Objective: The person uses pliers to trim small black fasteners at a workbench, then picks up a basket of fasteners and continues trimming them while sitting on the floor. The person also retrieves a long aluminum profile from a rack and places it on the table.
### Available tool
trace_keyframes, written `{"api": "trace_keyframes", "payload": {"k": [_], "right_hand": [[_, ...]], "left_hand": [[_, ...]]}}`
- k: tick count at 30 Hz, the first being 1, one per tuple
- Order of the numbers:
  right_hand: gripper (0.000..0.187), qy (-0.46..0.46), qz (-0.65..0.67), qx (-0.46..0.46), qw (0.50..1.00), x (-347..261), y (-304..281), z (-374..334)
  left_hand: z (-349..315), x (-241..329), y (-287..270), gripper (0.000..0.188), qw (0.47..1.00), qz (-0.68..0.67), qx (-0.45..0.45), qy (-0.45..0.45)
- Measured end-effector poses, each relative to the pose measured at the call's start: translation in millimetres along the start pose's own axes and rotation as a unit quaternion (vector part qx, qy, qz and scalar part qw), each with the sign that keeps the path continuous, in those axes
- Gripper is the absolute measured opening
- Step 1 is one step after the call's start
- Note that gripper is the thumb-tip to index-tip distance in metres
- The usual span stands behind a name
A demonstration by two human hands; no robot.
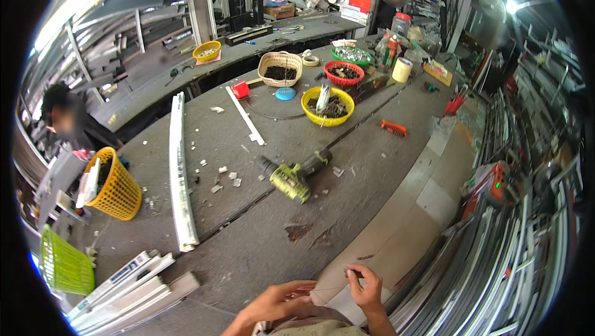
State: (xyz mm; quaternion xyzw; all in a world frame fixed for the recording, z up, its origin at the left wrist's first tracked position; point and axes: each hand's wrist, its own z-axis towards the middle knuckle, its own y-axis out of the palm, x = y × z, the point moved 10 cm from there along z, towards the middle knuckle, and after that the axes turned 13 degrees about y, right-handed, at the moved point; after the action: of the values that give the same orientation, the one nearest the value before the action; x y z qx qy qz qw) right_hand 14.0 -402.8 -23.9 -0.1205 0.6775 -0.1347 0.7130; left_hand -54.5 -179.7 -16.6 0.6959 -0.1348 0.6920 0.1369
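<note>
At the table's near edge, my left hand [282,302] has its fingers bent and pressed together, pointing right. My right hand [364,287] is raised beside it, with thumb and forefinger pinched. Between the two hands runs a thin pale strand [330,289], like a thread or fine wire; its ends are hidden in the fingers. Farther up the table, out of reach of both hands, a green and black cordless drill [291,182] lies on its side.
A long white profile [180,175] lies left of the drill, and cut white strips [133,292] at the near left. Yellow [338,119] and red [344,82] baskets hold small dark parts. Metal bars [483,274] are stacked on the right. A person [68,119] is at far left.
</note>
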Motion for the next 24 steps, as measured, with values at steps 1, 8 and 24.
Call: {"api": "trace_keyframes", "payload": {"k": [1, 8, 24], "right_hand": [[0.013, -0.008, -0.007, -0.001, 1.0, -9.6, -1.8, 24.0], [0.018, -0.048, -0.016, 0.023, 0.998, -51.6, -25.7, 172.8], [0.029, -0.082, -0.003, -0.169, 0.982, -44.9, -15.7, 516.6]], "left_hand": [[13.7, 2.8, -10.0, 0.044, 0.999, -0.044, 0.021, 0.0], [96.1, 16.2, -101.3, 0.036, 0.971, 0.058, 0.232, 0.018], [161.6, 25.0, -78.5, 0.068, 0.732, 0.38, 0.556, -0.103]]}}
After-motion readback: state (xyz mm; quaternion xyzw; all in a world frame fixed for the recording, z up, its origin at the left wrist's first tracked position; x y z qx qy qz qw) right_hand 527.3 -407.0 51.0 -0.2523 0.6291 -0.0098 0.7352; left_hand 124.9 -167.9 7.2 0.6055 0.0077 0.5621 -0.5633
